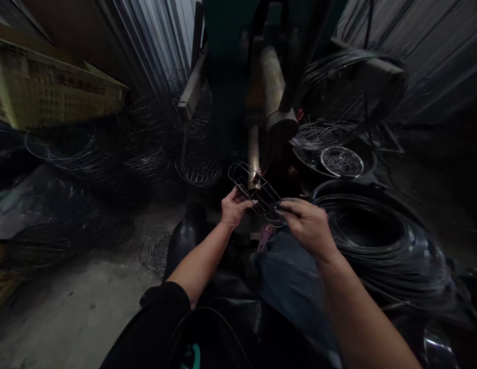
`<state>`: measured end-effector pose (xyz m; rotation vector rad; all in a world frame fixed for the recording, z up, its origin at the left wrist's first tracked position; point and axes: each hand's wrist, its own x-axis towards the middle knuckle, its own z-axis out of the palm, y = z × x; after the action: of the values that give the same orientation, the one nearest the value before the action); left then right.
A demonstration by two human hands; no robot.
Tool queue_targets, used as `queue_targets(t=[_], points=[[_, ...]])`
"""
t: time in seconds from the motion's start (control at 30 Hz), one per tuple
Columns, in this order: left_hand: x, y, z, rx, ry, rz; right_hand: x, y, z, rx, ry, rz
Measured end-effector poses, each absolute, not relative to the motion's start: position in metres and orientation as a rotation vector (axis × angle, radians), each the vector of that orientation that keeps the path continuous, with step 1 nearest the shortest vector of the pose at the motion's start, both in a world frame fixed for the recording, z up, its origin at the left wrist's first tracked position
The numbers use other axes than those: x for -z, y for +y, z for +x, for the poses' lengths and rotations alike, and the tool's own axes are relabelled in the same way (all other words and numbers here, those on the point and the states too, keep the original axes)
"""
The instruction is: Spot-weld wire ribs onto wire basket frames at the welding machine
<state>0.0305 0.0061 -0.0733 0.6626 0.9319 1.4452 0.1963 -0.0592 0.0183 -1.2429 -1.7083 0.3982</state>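
A small oval wire rack (pixel 257 192) of thin parallel rods is held between both hands, tilted, just under a brass-coloured cylinder (pixel 275 95) of a dark green machine (pixel 226 77). My left hand (pixel 234 207) pinches the rack's near left edge, fingers closed on the wire. My right hand (pixel 305 223) grips its right end, fingers curled over the frame. A short metal post (pixel 254 156) rises behind the rack.
A large coil of dark wire (pixel 380 246) lies at the right beside my knee. Stacked wire hoops and round grilles (pixel 338 148) sit behind it. More wire baskets (pixel 200 171) and hoops pile at the left on the concrete floor (pixel 69 312). A yellowish crate (pixel 50 89) stands far left.
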Motion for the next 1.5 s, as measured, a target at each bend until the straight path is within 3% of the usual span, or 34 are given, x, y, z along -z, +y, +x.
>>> queue_targets(t=[0.8, 1.07, 1.5], points=[[0.068, 0.015, 0.031, -1.390, 0.950, 0.644, -0.034, -0.027, 0.195, -0.453, -1.655, -1.412], [0.057, 0.001, 0.027, -1.322, 0.933, 0.595, -0.026, -0.063, 0.202, -0.479, -1.483, -1.334], [0.070, -0.037, -0.019, -1.082, 0.771, 0.234, 0.029, -0.096, 0.239, -0.982, -1.405, -1.589]])
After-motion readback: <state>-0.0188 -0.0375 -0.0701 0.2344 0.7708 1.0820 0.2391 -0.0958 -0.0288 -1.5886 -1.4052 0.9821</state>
